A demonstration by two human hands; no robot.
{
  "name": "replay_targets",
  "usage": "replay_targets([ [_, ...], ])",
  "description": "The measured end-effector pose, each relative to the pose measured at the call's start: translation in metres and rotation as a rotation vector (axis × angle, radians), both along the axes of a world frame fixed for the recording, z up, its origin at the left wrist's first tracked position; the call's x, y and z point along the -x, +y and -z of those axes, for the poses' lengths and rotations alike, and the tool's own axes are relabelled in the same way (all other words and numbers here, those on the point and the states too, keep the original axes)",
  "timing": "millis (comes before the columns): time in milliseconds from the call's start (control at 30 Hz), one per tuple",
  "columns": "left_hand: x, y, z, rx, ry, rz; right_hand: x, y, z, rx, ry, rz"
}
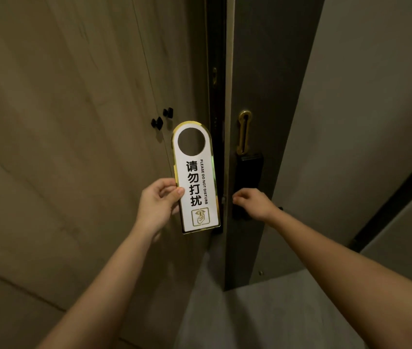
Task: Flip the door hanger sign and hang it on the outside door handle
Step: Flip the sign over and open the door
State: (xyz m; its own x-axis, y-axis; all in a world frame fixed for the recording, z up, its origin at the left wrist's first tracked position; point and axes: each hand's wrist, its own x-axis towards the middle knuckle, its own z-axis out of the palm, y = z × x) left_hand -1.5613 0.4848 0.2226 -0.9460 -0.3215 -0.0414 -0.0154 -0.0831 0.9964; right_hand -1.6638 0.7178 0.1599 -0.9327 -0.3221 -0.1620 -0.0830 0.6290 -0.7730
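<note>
A white door hanger sign (196,177) with a gold rim and a round hole at its top is held upright, its "Please do not disturb" side facing me. My left hand (158,202) pinches its left edge between thumb and fingers. My right hand (252,202) is closed around the inside door handle (237,212), which it mostly hides, below the black lock plate (249,172). The dark grey door (270,84) stands slightly ajar, its pale edge (229,96) facing me. The outside handle is hidden.
A wooden wardrobe wall (61,122) with two small black knobs (162,118) fills the left side. A brass door guard (244,132) is mounted on the door above the lock. Grey floor (288,318) lies below; a wall (376,109) stands to the right.
</note>
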Motion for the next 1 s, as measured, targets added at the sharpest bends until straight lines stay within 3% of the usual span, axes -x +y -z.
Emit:
replay_targets([
  [300,-0.038,-0.004,-0.032,0.032,0.032,0.084,-0.063,-0.008,-0.061,0.108,0.097,0.065],
  [633,-0.068,-0.02,-0.045,0.031,0.03,0.155,-0.108,-0.031,-0.09,0.151,0.155,0.223],
  [1000,-0.083,-0.027,-0.054,0.054,0.029,0.203,-0.137,-0.023,-0.102,0.279,0.003,0.346],
])
